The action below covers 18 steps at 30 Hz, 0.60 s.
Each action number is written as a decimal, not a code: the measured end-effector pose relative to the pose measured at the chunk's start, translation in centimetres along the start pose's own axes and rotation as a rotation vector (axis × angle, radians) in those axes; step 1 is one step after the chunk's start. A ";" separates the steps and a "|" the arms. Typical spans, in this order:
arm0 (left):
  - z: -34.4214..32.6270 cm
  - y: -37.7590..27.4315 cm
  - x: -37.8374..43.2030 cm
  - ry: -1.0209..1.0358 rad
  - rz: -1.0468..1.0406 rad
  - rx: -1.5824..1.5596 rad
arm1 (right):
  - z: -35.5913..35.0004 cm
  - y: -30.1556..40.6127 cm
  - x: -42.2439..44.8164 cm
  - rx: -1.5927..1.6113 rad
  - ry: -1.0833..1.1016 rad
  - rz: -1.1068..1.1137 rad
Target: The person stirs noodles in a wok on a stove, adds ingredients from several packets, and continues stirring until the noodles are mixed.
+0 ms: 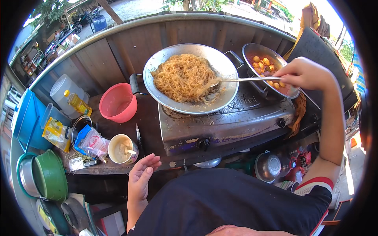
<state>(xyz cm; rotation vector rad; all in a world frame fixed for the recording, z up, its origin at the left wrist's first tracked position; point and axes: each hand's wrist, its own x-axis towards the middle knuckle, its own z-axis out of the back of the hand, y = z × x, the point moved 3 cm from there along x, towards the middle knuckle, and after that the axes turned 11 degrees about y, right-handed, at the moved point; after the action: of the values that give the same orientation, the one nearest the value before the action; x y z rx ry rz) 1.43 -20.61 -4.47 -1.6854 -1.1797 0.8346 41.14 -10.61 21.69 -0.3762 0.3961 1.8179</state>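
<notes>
A large metal wok point(227, 97) sits on the left burner of a gas stove point(192, 132), holding a mound of browned thin noodles point(183, 76). My right hand point(304, 73) grips the handle of a metal spatula point(248, 79), whose blurred head is in the noodles at the wok's right side. Behind my right hand, a second metal pan point(246, 56) holds whole eggs in red sauce point(265, 66). My left hand point(143, 174) is empty with its fingers apart, near the counter's front edge, just right of a paper tub point(119, 160) with a pale spoon in it.
On the counter left of the stove stand a pink bowl point(118, 101), a small knife point(138, 135), a bottle of yellow oil point(78, 103), seasoning bags point(94, 143) and a steel pot point(82, 119). Green basins point(51, 175) hang at far left. A metal barrier point(177, 17) runs behind the stove.
</notes>
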 end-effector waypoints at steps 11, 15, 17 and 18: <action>-0.9 1.0 0.9 0.043 0.024 -0.030 | -7.4 1.5 8.2 -0.011 0.024 -0.005; -0.7 0.7 0.4 0.009 0.011 -0.017 | -4.6 -0.9 6.1 -0.001 -0.057 0.046; -0.6 0.7 0.3 -0.016 0.004 -0.015 | -1.9 -1.7 3.3 0.013 0.100 0.007; -0.6 0.6 0.2 -0.029 0.000 -0.016 | -0.7 -1.5 1.7 -0.025 0.124 -0.022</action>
<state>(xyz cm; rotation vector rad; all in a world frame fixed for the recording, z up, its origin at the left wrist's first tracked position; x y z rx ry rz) 2.26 -20.68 -4.76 -1.6915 -1.2089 0.8540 42.21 -9.09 20.24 -0.5107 0.4542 1.7848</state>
